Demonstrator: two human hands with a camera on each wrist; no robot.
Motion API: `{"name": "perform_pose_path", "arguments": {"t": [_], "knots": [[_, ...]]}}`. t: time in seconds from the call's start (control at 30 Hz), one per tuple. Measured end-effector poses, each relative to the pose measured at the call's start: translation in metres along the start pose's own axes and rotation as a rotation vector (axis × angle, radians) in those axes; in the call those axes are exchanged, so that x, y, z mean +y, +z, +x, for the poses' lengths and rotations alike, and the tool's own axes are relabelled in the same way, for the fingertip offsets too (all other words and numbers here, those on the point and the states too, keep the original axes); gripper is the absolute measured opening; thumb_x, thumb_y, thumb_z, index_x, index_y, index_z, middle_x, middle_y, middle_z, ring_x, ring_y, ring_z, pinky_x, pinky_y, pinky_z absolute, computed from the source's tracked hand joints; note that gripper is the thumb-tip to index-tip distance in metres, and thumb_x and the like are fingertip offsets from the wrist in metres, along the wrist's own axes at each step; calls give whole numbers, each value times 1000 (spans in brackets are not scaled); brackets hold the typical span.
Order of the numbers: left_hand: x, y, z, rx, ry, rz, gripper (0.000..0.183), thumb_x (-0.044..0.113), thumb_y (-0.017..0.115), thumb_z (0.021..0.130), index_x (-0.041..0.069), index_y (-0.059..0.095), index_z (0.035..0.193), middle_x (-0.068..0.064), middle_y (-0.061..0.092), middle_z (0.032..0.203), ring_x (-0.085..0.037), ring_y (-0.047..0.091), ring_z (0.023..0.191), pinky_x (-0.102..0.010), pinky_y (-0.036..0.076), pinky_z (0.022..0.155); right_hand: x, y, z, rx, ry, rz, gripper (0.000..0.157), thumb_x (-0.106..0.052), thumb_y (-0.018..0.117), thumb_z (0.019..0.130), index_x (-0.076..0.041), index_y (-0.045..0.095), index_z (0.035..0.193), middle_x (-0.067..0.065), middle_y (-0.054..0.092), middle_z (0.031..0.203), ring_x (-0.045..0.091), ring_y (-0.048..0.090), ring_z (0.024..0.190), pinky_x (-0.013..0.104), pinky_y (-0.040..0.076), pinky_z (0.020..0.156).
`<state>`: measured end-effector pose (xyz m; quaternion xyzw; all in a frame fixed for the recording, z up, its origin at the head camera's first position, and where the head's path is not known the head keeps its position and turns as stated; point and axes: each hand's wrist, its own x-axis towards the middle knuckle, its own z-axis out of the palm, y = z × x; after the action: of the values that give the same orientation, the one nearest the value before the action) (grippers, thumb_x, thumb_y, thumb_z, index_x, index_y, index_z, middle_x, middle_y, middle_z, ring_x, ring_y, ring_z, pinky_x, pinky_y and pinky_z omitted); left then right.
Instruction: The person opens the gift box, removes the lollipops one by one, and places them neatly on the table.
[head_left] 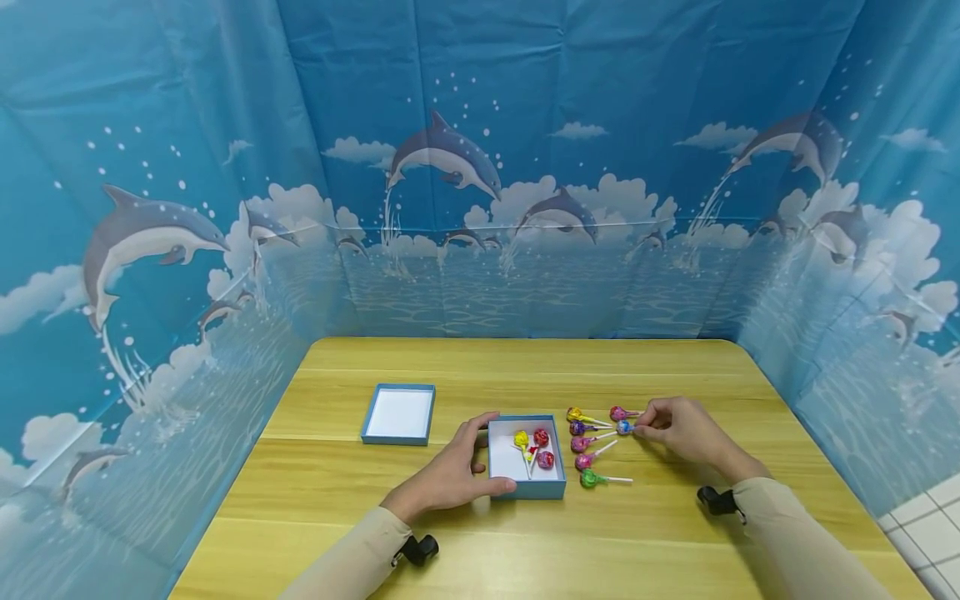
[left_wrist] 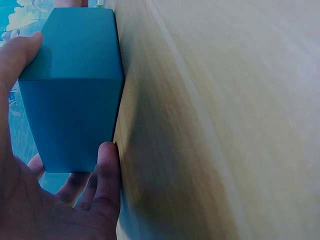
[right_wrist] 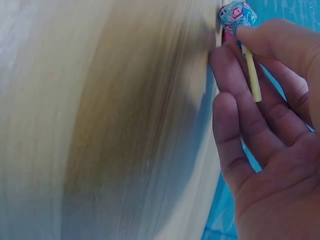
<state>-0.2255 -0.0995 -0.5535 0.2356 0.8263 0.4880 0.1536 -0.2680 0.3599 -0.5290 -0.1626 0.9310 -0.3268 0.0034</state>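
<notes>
A blue-wrapped lollipop [head_left: 624,427] with a round head and a thin pale stick is pinched in the right hand [head_left: 678,429] over the right half of a wooden table [head_left: 300,517]. Thumb and index finger close on it where stick meets wrapper; the other fingers are loosely bent. Whether the candy touches the tabletop cannot be told.

Midway between the table's left and right edges sits an open square box [head_left: 536,489], smooth blue outside, white inside. The left hand [head_left: 453,471] grips it, fingers spread wide: thumb on the front wall, index finger at the far left corner. Inside lie a yellow lollipop [head_left: 521,438] and two red ones, one farther back [head_left: 541,437], one nearer [head_left: 546,459].

Just right of the box, shiny-wrapped lollipops form a column: yellow [head_left: 575,414], purple [head_left: 577,427], two pink, then green [head_left: 589,478] nearest. Another pink one lies beside the right hand.

Toward the table's left edge, a shallow square lid [head_left: 399,413] rests white inside up. The tabletop is yellowish, streaked wood grain; beyond its far edge hangs a creased blue dolphin-print sheet [head_left: 465,292].
</notes>
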Motion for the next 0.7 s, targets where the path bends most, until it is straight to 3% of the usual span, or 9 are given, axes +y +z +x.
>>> {"name": "perform_pose_path", "arguments": {"t": [0.3, 0.7], "knots": [[1, 0, 0, 3, -2, 6, 113, 52, 92, 102, 30, 21, 187, -16, 42, 177, -22, 63, 141, -32, 62, 110, 5, 1, 3, -8, -9, -22, 5, -11, 89, 104, -12, 86, 107, 2, 86, 104, 8, 78, 89, 24, 64, 80], [1, 0, 0, 7, -8, -4, 112, 51, 92, 102, 32, 21, 187, -17, 41, 178, -23, 64, 140, -34, 62, 111, 7, 5, 5, 29, -25, -81, 6, -10, 90, 103, -14, 87, 103, 0, 86, 103, 8, 77, 91, 26, 66, 83]]}}
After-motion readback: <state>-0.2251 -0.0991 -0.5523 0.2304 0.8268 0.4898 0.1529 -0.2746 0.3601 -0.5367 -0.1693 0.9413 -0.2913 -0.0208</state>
